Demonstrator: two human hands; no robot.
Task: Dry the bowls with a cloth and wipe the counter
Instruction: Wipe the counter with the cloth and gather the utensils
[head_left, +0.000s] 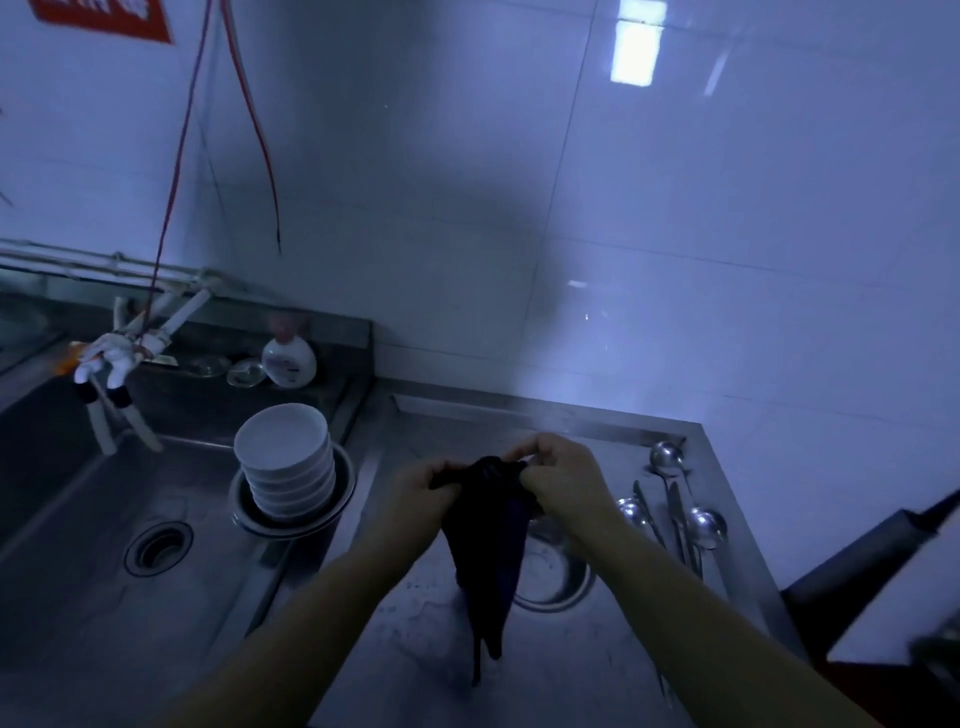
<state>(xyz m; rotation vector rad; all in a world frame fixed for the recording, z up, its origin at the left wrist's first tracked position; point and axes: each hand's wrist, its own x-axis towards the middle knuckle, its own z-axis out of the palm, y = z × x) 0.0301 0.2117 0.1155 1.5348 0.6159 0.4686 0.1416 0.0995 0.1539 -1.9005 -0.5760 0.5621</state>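
No text can be read anywhere in the frame. At about ten o'clock, in the top corner, a red sign (104, 18) hangs on the white tiled wall (519, 208); it carries pale characters, but they are cut off by the frame edge and too blurred to make out. At about nine o'clock from centre, a white bottle (289, 359) stands on the ledge behind the sink (104, 545); its label shows a reddish patch and a dark mark, both too small and soft to read.
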